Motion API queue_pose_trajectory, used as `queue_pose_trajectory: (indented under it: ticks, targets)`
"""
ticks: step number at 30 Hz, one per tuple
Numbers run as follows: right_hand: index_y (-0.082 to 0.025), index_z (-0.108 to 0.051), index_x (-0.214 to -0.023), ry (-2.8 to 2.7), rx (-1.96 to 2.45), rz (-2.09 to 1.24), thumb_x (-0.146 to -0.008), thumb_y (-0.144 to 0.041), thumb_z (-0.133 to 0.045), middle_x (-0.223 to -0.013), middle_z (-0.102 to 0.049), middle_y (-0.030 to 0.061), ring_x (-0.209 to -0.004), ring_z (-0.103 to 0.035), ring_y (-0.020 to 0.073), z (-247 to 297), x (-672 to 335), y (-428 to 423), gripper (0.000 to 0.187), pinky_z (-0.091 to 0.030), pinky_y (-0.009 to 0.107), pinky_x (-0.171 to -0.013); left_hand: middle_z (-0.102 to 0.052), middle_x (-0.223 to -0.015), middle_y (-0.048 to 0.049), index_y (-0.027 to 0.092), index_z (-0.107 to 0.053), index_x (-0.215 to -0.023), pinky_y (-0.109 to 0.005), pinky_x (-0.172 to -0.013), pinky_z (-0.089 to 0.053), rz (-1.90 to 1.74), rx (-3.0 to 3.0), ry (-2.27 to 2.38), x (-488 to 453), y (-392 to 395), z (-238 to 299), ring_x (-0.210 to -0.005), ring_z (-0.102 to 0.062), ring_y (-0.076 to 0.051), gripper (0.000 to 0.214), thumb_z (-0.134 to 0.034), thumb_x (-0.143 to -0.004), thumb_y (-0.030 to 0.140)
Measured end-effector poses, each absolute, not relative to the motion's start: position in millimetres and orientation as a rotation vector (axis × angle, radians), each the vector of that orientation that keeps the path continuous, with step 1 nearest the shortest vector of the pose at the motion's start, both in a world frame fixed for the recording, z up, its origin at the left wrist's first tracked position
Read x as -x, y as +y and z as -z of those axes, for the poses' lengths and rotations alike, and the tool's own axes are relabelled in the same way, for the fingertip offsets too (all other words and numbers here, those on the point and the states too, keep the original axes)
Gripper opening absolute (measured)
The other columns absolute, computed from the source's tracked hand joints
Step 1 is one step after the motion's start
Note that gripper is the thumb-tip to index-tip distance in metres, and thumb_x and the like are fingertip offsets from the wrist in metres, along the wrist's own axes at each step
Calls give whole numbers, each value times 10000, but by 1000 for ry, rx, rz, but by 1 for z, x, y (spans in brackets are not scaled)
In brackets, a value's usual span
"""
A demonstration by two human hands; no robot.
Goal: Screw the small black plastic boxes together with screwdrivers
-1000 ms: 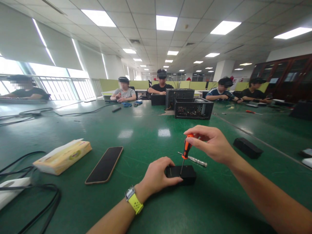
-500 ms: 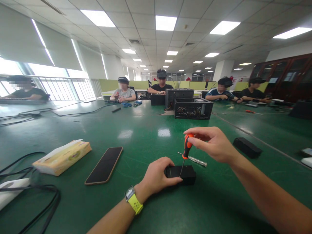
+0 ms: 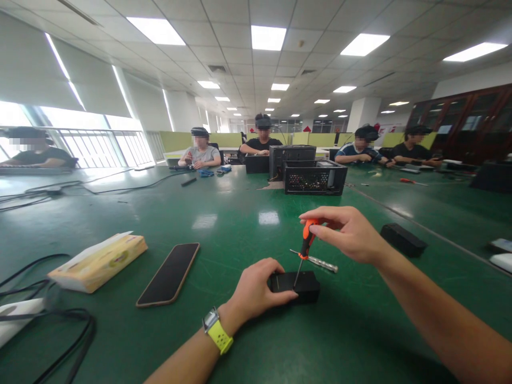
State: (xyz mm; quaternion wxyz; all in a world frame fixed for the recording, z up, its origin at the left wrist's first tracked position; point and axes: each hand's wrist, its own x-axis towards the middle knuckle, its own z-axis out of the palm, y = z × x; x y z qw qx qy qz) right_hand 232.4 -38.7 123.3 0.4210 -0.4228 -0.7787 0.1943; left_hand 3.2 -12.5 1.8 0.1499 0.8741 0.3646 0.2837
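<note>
My left hand (image 3: 258, 288) grips the left end of a small black box (image 3: 307, 288) lying on the green table, thumb along its near side and fingers behind it. An orange and black screwdriver (image 3: 308, 237) is pinched by the handle in my right hand (image 3: 350, 232). The screwdriver leans slightly, its tip touching the top of the box beside my left thumb. Just behind the box lies a thin silver screwdriver (image 3: 323, 264). A yellow-green watch strap (image 3: 220, 337) circles my left wrist.
On the left lie a phone (image 3: 170, 274), a tissue pack (image 3: 100, 261) and black cables (image 3: 76, 344). Another black box (image 3: 403, 239) is at right. Open black computer cases (image 3: 316, 177) stand farther back. Several people sit across the table, one behind the cases (image 3: 263, 141).
The view has shifted slightly, moving the surroundings a little to the left. Both hands keep their hold, and the screwdriver stays on the box.
</note>
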Motion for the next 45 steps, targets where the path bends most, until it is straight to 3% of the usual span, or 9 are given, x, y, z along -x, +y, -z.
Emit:
queue_pose_trajectory:
  ticks: [5, 12, 19, 25, 30, 34, 36, 41, 45]
  targets:
    - [-171, -693, -1122, -1915, 1060, -517, -866, -275, -611, -971, -751, 70, -792, -707, 185, -120, -230, -40, 288, -564, 291, -683, -659, -863, -11, 202, -613, -909, -276, -679, -450, -826, -2506, 1047, -3, -11, 0, -775, -612, -198, 394, -782, -719, 504]
    - [-186, -765, -947, -1902, 1007, -373, -843, -379, -673, -892, -738, 67, -779, -680, 184, -122, -229, -38, 238, -533, 261, -603, -656, -859, -10, 200, -611, -901, -273, -678, -451, -828, -2508, 1041, -3, -13, -1, -773, -610, -197, 387, -787, -721, 494]
    - [-172, -726, -1049, -1782, 962, -695, -825, -248, -641, -996, -757, 71, -844, -720, 199, -117, -229, -36, 251, -579, 318, -752, -660, -858, -12, 194, -615, -900, -276, -675, -451, -826, -2505, 1048, -3, -13, -2, -770, -614, -201, 386, -792, -720, 486]
    - [-198, -626, -1148, -1771, 911, -806, -866, -296, -607, -972, -718, 52, -824, -689, 173, -110, -215, -30, 299, -564, 308, -717, -659, -863, -15, 192, -612, -903, -279, -680, -454, -824, -2515, 1044, -3, -13, -2, -776, -614, -203, 386, -790, -727, 486]
    - [-199, -572, -927, -1598, 856, -602, -846, -184, -471, -819, -645, 10, -731, -628, 151, -119, -232, -25, 130, -525, 283, -673, -659, -875, -15, 192, -617, -919, -282, -699, -462, -810, -2518, 1028, -3, -12, -1, -789, -617, -202, 387, -784, -734, 488]
    - [-194, -509, -693, -2041, 1276, -555, -816, -144, -365, -651, -573, 1, -608, -546, 138, -107, -261, -17, 196, -439, 249, -584, -664, -893, -17, 196, -620, -939, -289, -713, -465, -815, -2513, 1033, -3, -13, 0, -802, -623, -206, 401, -784, -729, 495]
    - [-197, -479, -654, -2253, 1544, -463, -846, -170, -331, -639, -557, 2, -619, -532, 137, -88, -273, -10, 244, -417, 245, -604, -666, -896, -18, 196, -620, -943, -290, -721, -468, -813, -2503, 1039, -4, -13, -1, -805, -625, -206, 402, -789, -725, 488]
    - [-191, -569, -720, -2239, 1897, -316, -839, -313, -488, -738, -646, 55, -692, -578, 188, -39, -301, 10, 189, -376, 275, -616, -663, -891, -17, 187, -623, -939, -292, -721, -470, -801, -2489, 1057, -5, -13, -3, -798, -619, -202, 402, -791, -724, 483]
    - [-197, -629, -838, -2187, 2088, -315, -820, -617, -525, -732, -679, 82, -694, -625, 249, -23, -321, 21, 433, -364, 294, -574, -664, -890, -18, 187, -623, -930, -293, -718, -467, -791, -2477, 1062, -5, -14, -4, -797, -619, -203, 395, -795, -720, 474]
